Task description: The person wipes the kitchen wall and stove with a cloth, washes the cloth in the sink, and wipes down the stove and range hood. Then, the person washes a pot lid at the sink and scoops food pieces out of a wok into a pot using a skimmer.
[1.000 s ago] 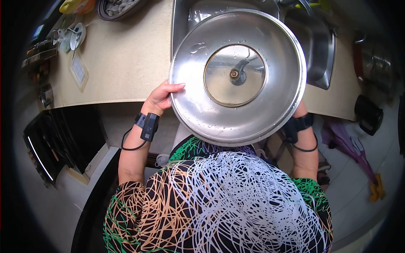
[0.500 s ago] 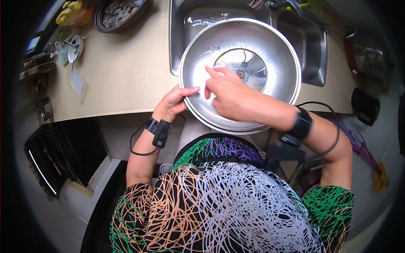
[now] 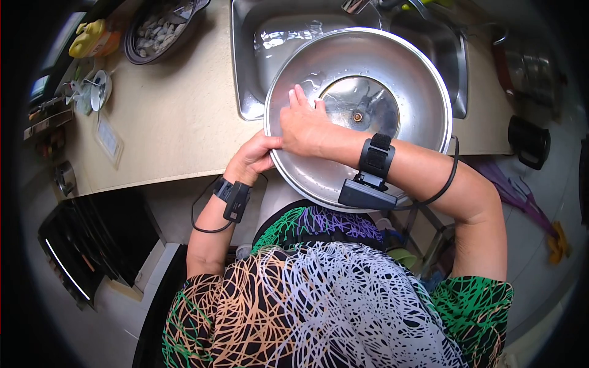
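Note:
A large round steel lid [image 3: 423, 92], with a glass disc and a screw at its centre, is held tilted in front of the sink. Its inner side faces up, with water drops on it. My left hand [image 3: 253, 154] grips the rim at the left, thumb on top and fingers underneath. Reaching across the lid, my right hand [image 3: 302, 126] lies on the inner surface near the left rim, fingers spread, close beside my left thumb. Both wrists wear black straps with small devices.
Behind the lid is a double steel sink [image 3: 245, 92] with a faucet [image 3: 354, 6]. On the counter [image 3: 184, 122] stand a dark bowl of stones [image 3: 156, 37], a yellow bottle [image 3: 89, 38] and a white spoon [image 3: 98, 91]. A black container [image 3: 529, 142] is at the right.
My right hand has left the lid's right side and crossed over to its inner left surface. The lid has shifted slightly right, and my left hand still holds its rim.

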Tool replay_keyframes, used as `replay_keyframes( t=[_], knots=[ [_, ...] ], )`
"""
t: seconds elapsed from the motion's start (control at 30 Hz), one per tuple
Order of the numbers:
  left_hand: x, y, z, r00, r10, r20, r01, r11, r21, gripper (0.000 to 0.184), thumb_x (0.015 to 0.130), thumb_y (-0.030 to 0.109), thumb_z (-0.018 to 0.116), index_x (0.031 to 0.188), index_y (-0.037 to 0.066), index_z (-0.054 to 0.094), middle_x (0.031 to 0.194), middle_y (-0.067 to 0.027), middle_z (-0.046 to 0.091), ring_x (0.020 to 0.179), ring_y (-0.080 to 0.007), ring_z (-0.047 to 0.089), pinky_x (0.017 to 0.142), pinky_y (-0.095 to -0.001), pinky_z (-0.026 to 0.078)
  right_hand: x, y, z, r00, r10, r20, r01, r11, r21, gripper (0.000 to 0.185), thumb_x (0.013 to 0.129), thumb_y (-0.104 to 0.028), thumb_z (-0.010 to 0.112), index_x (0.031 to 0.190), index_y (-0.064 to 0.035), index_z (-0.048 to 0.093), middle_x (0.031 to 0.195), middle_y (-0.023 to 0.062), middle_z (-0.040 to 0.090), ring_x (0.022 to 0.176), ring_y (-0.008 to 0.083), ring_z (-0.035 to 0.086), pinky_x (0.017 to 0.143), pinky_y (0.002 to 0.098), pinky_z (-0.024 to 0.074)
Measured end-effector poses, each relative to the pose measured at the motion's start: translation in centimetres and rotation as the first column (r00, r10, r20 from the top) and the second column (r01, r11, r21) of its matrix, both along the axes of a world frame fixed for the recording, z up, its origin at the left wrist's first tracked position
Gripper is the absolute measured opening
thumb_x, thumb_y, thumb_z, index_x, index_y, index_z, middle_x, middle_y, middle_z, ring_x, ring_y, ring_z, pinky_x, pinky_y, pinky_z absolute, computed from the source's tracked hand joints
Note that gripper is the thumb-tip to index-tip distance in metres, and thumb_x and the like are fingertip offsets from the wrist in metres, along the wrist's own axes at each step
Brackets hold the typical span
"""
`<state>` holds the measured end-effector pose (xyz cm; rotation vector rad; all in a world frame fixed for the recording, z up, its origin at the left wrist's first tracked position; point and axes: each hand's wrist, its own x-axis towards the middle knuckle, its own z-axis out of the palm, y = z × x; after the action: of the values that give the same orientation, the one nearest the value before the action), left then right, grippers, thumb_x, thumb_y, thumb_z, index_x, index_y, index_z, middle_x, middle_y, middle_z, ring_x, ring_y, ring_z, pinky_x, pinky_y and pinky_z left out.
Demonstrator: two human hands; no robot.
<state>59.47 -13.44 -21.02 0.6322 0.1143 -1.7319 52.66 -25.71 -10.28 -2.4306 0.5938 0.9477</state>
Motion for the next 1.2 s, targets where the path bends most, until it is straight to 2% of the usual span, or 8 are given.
replay_keyframes(
  t=[0.2,0.6,0.8,0.83,0.93,1.0,1.1,1.2],
  knots=[
    [-0.6,0.2,-0.5,0.997,0.026,-0.068,-0.026,1.0,0.003,0.061,0.076,-0.01,0.056,0.133,-0.004,0.034,0.125,-0.0211,0.05,0.109,-0.0305,0.057,0.091,-0.0405,0.052,0.1,0.4,0.7,0.993,-0.007,-0.115,0.021,0.993,0.12,0.056,0.082,-0.028,0.057,0.124,0.0076,0.045,0.145,0.03,0.02,0.141,0.0344,0.008,0.105,0.0532,0.0222],
    [0.5,-0.8,-1.0,0.999,0.015,0.035,-0.016,1.0,0.022,0.057,0.077,-0.012,0.054,0.131,-0.005,0.036,0.122,-0.0217,0.051,0.104,-0.0307,0.06,0.088,-0.0395,0.054,-0.4,0.2,-2.7,0.97,-0.152,0.188,0.172,0.98,-0.099,0.056,0.08,-0.029,0.061,0.122,0.0061,0.046,0.146,0.0275,0.02,0.141,0.0331,0.008,0.107,0.055,0.0206],
    [0.4,-0.4,-1.8,0.997,0.08,-0.016,-0.079,0.995,0.061,0.057,0.076,-0.011,0.056,0.13,-0.002,0.038,0.117,-0.0194,0.055,0.101,-0.0295,0.062,0.086,-0.0386,0.054,0.2,-1.0,1.5,0.989,-0.144,-0.035,0.148,0.953,0.266,0.032,0.08,-0.023,0.058,0.108,-0.0071,0.057,0.133,0.0243,0.042,0.136,0.0366,0.024,0.106,0.056,0.0209],
    [0.6,-0.4,-2.0,0.998,0.067,-0.019,-0.066,0.996,0.057,0.055,0.076,-0.011,0.057,0.128,-0.004,0.04,0.116,-0.0195,0.056,0.1,-0.0293,0.062,0.086,-0.0384,0.055,-0.4,-1.8,4.3,0.983,-0.149,0.103,0.128,0.974,0.187,0.026,0.079,-0.013,0.054,0.104,-0.0073,0.057,0.127,0.0217,0.049,0.128,0.0361,0.037,0.101,0.0516,0.0293],
    [1.1,-0.6,-2.3,0.999,-0.007,0.052,0.003,0.996,0.086,0.047,0.076,-0.01,0.059,0.121,-0.008,0.046,0.109,-0.0199,0.059,0.097,-0.0291,0.063,0.084,-0.038,0.055,-3.1,-5.6,9.0,0.838,-0.325,0.438,0.248,0.942,0.225,0.031,0.073,0.005,0.042,0.099,-0.0037,0.055,0.121,0.0207,0.051,0.111,0.0305,0.05,0.088,0.0384,0.0392],
    [1.3,-0.6,-1.8,1.0,-0.001,0.025,-0.001,0.996,0.088,0.039,0.077,-0.01,0.061,0.114,-0.01,0.05,0.103,-0.0204,0.061,0.091,-0.0287,0.065,0.08,-0.0371,0.058,-5.6,-9.5,11.6,0.687,-0.517,0.51,0.356,0.852,0.385,0.033,0.072,0.004,0.039,0.099,-0.0035,0.057,0.125,0.0162,0.052,0.113,0.0237,0.051,0.096,0.0337,0.0366],
    [1.6,-0.5,-2.4,1.0,-0.006,-0.004,0.006,0.997,0.082,0.037,0.077,-0.01,0.06,0.114,-0.01,0.05,0.103,-0.0209,0.061,0.088,-0.0284,0.066,0.078,-0.0365,0.059,-10.7,-15.6,11.6,0.333,-0.562,0.757,0.394,0.812,0.43,0.03,0.078,0.0,0.042,0.1,-0.0005,0.063,0.11,0.0086,0.061,0.104,0.015,0.056,0.093,0.0292,0.0418],
    [1.7,-0.6,-2.2,0.999,-0.005,-0.036,0.007,0.998,0.066,0.037,0.078,-0.01,0.059,0.113,-0.011,0.051,0.102,-0.0211,0.061,0.087,-0.0282,0.066,0.077,-0.0363,0.059,-16.7,-20.5,8.7,0.097,-0.848,0.521,0.58,0.474,0.662,0.029,0.082,-0.003,0.043,0.106,-0.0018,0.06,0.119,0.0129,0.059,0.11,0.018,0.055,0.09,0.0304,0.0437]
  ],
)
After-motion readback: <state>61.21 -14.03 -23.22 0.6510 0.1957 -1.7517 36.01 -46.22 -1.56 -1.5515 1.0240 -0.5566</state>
